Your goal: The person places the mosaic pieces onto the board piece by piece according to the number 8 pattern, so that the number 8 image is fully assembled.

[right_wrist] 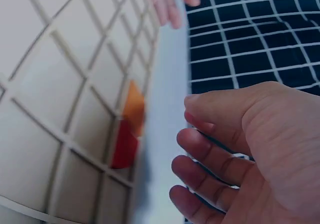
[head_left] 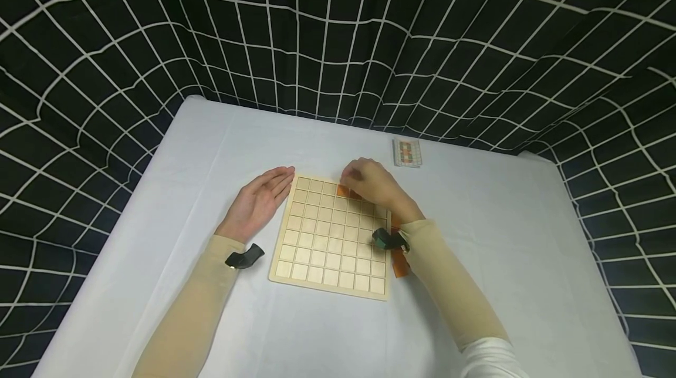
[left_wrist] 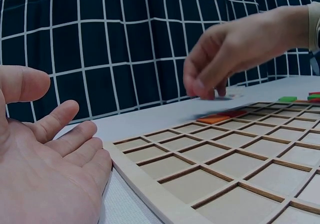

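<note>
Fingers of the right hand [head_left: 376,184] are bent loosely toward the thumb, poised over the far edge of the gridded wooden board [head_left: 317,226], and the wrist views show no tile between them. Directly below these fingers, with a gap between, lie an orange square tile [left_wrist: 214,119] and a red square tile [right_wrist: 125,143], side by side in the board's far row. Each being square, neither has a long axis, but the pair runs along the board's far edge; whether both sit fully down in their cells, I cannot tell.

For both tiles, the right hand is nearer. The left hand [head_left: 257,205] lies palm up, fingers nearly straight, just beside the board's left edge by its far corner; contact is unclear. More tiles, among them a green tile [left_wrist: 287,99], lie along the board's right side, and a card stack [head_left: 407,153] rests beyond its far right corner.
</note>
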Motion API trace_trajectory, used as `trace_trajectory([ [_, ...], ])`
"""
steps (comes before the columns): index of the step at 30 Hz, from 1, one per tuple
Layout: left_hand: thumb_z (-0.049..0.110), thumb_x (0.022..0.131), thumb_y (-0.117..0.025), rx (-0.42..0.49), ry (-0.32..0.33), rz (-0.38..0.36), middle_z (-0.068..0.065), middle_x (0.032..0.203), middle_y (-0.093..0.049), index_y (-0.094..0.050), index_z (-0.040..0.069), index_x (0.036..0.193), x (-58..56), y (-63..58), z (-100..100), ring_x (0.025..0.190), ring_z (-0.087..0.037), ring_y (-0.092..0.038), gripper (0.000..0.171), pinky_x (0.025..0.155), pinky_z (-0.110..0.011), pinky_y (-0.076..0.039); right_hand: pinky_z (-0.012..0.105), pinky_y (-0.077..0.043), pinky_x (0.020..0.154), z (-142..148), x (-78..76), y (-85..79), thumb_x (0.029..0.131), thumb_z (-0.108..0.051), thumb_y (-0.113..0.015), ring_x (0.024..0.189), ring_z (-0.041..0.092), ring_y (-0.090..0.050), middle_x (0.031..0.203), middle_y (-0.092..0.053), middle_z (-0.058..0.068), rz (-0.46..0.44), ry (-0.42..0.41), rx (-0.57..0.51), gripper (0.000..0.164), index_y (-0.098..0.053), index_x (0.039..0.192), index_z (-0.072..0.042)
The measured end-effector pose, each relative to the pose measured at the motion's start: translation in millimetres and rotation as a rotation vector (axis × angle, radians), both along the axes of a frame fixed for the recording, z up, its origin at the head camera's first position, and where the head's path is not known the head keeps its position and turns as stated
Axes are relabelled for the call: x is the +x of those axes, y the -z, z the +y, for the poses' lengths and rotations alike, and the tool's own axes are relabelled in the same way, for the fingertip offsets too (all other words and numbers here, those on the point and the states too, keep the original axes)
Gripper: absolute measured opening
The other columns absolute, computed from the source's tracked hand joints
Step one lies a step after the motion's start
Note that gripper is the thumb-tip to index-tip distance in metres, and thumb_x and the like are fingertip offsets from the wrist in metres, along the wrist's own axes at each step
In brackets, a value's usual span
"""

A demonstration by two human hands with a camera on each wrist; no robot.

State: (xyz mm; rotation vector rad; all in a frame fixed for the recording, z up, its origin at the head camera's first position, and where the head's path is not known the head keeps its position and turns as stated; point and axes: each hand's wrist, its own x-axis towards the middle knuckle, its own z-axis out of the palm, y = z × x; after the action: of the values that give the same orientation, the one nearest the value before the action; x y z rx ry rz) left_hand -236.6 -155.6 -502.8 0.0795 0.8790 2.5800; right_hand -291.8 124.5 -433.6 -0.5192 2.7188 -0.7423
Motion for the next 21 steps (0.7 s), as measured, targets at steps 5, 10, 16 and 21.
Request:
trace_trajectory([
  [5,0.023,0.113,-0.029,-0.022,0.003,0.005,-0.015,0.17,-0.014,-0.019,-0.006,0.156,-0.4,0.1,1.0,0.16,-0.024,-0.014,0.053,0.134,-0.033,-0.014,0.041,-0.057,0.091,5.8,4.1,-18.3,0.1,-0.023,-0.063,0.103,0.024,-0.059,0.107,-0.068,0.006,-0.009,0.009,-0.082,0.017,-0.072,0.108,-0.01],
  [10,0.023,0.113,-0.029,-0.02,0.004,0.007,-0.016,0.17,-0.013,-0.017,-0.007,0.157,-0.6,-0.3,1.4,0.16,-0.025,-0.014,0.054,0.135,-0.033,-0.013,0.04,-0.057,0.087,15.0,9.9,-37.7,0.101,-0.026,-0.062,0.102,0.023,-0.06,0.109,-0.067,0.005,0.006,0.025,-0.11,0.02,-0.071,0.111,-0.012],
  [16,0.023,0.113,-0.029,-0.025,0.004,0.016,-0.016,0.171,-0.013,-0.019,-0.007,0.156,-0.5,0.0,1.4,0.16,-0.025,-0.013,0.053,0.135,-0.033,-0.012,0.04,-0.058,0.086,30.3,17.3,-52.5,0.101,-0.025,-0.062,0.102,0.024,-0.061,0.111,-0.068,0.006,0.039,0.041,-0.106,0.021,-0.071,0.113,-0.01],
  [21,0.023,0.113,-0.03,-0.036,-0.001,0.021,-0.016,0.17,-0.014,-0.019,-0.007,0.157,0.3,0.3,1.1,0.16,-0.025,-0.014,0.054,0.134,-0.033,-0.014,0.04,-0.057,0.087,46.3,23.2,-54.9,0.101,-0.023,-0.063,0.103,0.024,-0.06,0.11,-0.069,0.008,0.07,0.063,-0.079,0.023,-0.071,0.115,-0.007],
])
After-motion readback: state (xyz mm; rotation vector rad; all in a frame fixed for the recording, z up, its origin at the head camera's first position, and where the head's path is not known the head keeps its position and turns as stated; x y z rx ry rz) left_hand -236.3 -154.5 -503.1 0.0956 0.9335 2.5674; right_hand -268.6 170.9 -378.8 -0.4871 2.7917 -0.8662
